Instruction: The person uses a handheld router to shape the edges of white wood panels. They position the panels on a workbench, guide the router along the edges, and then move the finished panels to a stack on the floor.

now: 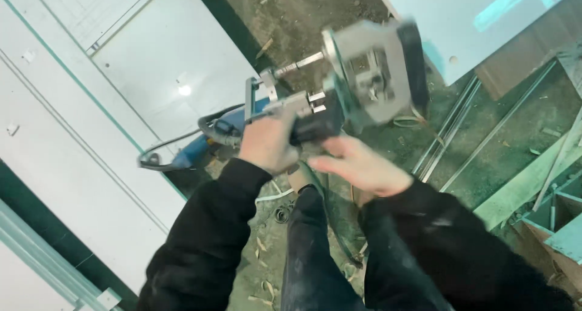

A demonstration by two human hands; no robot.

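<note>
Metal tool: a grey power tool (pixel 364 74), held up, blurry.
Left hand (pixel 267 142): wrapped tight round its dark handle.
Right hand (pixel 364 168): open, fingers touching the handle.

No packages, labels, signs or screens visible anywhere in view.

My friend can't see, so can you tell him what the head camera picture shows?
Two hands hold up a power tool with a grey metal base: the left hand grips its dark handle, the right hand lies open beside it. White panels lie to the left, over a dirty floor, and a blue tool lies behind.
</note>
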